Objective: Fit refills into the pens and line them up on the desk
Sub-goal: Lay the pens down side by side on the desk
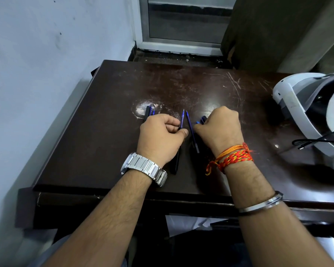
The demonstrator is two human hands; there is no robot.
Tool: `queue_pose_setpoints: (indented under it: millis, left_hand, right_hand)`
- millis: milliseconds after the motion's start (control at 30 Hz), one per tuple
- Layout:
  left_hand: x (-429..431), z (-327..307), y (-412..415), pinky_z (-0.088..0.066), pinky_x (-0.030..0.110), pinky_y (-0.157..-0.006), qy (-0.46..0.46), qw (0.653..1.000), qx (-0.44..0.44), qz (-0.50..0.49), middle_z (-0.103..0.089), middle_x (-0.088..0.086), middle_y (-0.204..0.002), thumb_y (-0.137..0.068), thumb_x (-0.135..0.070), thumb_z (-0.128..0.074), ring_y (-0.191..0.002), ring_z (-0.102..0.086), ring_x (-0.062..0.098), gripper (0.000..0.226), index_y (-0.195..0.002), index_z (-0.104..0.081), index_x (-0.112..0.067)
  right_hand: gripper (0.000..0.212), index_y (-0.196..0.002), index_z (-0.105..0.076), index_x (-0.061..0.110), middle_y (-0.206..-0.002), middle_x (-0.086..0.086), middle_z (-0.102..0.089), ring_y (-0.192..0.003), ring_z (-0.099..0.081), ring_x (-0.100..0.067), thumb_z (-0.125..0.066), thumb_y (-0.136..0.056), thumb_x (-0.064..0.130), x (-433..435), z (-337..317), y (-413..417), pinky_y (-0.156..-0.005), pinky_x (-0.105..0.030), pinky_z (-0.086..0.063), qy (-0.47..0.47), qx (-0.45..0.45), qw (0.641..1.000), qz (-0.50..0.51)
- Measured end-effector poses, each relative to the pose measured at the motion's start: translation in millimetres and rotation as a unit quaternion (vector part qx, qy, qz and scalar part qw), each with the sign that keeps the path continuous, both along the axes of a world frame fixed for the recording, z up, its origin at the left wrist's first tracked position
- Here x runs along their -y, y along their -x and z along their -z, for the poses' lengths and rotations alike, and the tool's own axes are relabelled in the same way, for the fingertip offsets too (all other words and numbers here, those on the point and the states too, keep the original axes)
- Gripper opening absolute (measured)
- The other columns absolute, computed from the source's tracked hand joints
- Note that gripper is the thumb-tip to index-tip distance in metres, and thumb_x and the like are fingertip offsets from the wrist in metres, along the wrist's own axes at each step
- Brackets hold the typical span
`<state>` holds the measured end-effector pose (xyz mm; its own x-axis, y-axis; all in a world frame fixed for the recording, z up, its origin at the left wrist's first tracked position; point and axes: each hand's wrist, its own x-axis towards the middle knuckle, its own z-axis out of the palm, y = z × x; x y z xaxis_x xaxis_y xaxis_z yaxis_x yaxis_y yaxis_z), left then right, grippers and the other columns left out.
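Left hand (160, 135) pinches 1 blue refill (182, 118) at a black pen barrel (175, 162) on the counter (104, 112). Right hand (219, 126) is clenched on pen parts (202, 120); another refill (192, 132) lies between. Risk: a skewed entry could bend the refill.

Two thin blue refills (182, 118) (192, 132) angle tips-forward mid-desk beside dark pen barrels (175, 162) (148, 112)

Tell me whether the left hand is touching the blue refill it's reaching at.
Touching. The head view shows the left hand pinching the lower end of the blue refill between thumb and fingers, with no gap visible.
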<state>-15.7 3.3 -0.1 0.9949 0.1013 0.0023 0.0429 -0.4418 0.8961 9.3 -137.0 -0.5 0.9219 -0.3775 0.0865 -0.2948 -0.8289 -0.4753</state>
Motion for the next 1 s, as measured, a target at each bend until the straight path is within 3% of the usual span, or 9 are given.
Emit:
queue_pose_setpoints:
  millis: [167, 333, 400, 500, 567, 733, 833, 900, 1000]
  left_hand:
    - [0.2, -0.6, 0.5, -0.053, 0.013, -0.06, -0.002, 1.0, -0.002, 0.001, -0.072, -0.008, -0.068, -0.071, -0.021, -0.083, -0.061, -0.07, 0.003, 0.018, -0.085, -0.071, -0.022]
    - [0.2, -0.7, 0.3, -0.051, 0.009, -0.058, -0.001, 1.0, -0.003, 0.007, -0.072, -0.01, -0.068, -0.071, -0.023, -0.083, -0.06, -0.067, -0.003, 0.019, -0.086, -0.072, -0.023]
    - [-0.1, -1.3, 0.3, -0.052, 0.012, -0.06, 0.002, 1.0, 0.003, 0.009, -0.071, -0.009, -0.069, -0.071, -0.022, -0.082, -0.062, -0.067, -0.002, 0.019, -0.086, -0.071, -0.025]
    - [-1.7, -1.1, -0.8, -0.055, 0.02, -0.063, 0.009, 1.0, 0.011, 0.004, -0.072, -0.008, -0.07, -0.071, -0.018, -0.08, -0.064, -0.068, 0.002, 0.019, -0.08, -0.068, -0.03]
    - [-1.9, -0.6, -1.4, -0.055, 0.022, -0.062, 0.014, 1.0, 0.011, 0.008, -0.073, -0.007, -0.072, -0.071, -0.02, -0.081, -0.064, -0.068, 0.003, 0.02, -0.084, -0.068, -0.028]
    - [0.3, 1.3, -0.8, -0.05, 0.013, -0.061, 0.004, 1.0, 0.016, 0.014, -0.073, -0.007, -0.07, -0.069, -0.023, -0.083, -0.064, -0.067, 0.0, 0.029, -0.093, -0.069, -0.023]
    - [0.4, 2.5, -1.2, -0.05, 0.012, -0.062, 0.005, 1.0, 0.004, 0.024, -0.073, -0.008, -0.07, -0.068, -0.022, -0.083, -0.065, -0.067, -0.002, 0.03, -0.093, -0.067, -0.025]
    - [-0.5, 4.5, -1.7, -0.052, 0.014, -0.063, -0.014, 0.999, -0.018, 0.047, -0.074, -0.008, -0.069, -0.068, -0.023, -0.082, -0.064, -0.068, 0.0, 0.028, -0.091, -0.067, -0.025]
    - [-1.1, 8.2, -1.5, -0.06, 0.034, -0.07, -0.014, 0.994, -0.072, 0.077, -0.074, -0.001, -0.072, -0.072, -0.017, -0.074, -0.069, -0.072, 0.015, 0.021, -0.091, -0.067, -0.024]
  right_hand:
    - [0.032, -0.06, -0.045, 0.013, -0.072, -0.01, -0.054, -0.064, -0.054, -0.028, -0.069, -0.079, 0.022, 0.8, -1.9, 1.5, -0.059, -0.028, -0.044, 0.003, 0.019, 1.0, 0.023]
    - [0.035, -0.053, -0.06, 0.006, -0.048, -0.007, -0.056, -0.049, -0.055, -0.02, -0.062, -0.08, 0.028, -4.3, -6.0, 3.6, -0.052, -0.019, -0.046, -0.033, 0.124, 0.992, -0.012]
    - [0.037, -0.05, -0.063, 0.006, -0.042, -0.006, -0.057, -0.042, -0.053, -0.016, -0.064, -0.076, 0.033, -7.4, -7.1, 3.1, -0.045, -0.012, -0.039, -0.123, 0.078, 0.988, -0.047]
    - [0.031, -0.046, -0.064, 0.011, -0.039, -0.004, -0.055, -0.034, -0.045, -0.016, -0.066, -0.073, 0.026, -11.1, -7.3, 3.6, -0.036, -0.02, -0.035, -0.32, -0.065, 0.942, -0.079]
    - [0.024, -0.049, -0.065, 0.01, -0.042, -0.005, -0.055, -0.036, -0.044, -0.016, -0.064, -0.072, 0.017, -10.9, -7.4, 2.5, -0.033, -0.019, -0.032, -0.396, -0.061, 0.913, -0.08]
    - [0.023, -0.053, -0.067, 0.012, -0.043, 0.001, -0.054, -0.036, -0.044, -0.01, -0.072, -0.075, 0.015, -9.6, -8.0, 4.3, -0.034, -0.018, -0.033, -0.417, -0.068, 0.9, -0.107]
    - [0.025, -0.059, -0.063, 0.013, -0.047, 0.0, -0.056, -0.039, -0.046, -0.015, -0.068, -0.084, 0.016, -10.0, -8.4, 2.3, -0.038, -0.022, -0.036, -0.433, 0.01, 0.899, -0.063]
    - [0.022, -0.071, -0.059, 0.014, -0.057, -0.001, -0.063, -0.042, -0.052, -0.014, -0.06, -0.093, 0.016, -8.4, -12.7, 0.5, -0.038, -0.024, -0.04, -0.476, 0.099, 0.873, -0.028]
    - [0.012, -0.088, -0.055, 0.015, -0.068, -0.001, -0.069, -0.045, -0.059, -0.01, -0.053, -0.099, 0.019, -1.8, -18.6, -0.2, -0.038, -0.023, -0.045, -0.497, 0.208, 0.842, 0.006]
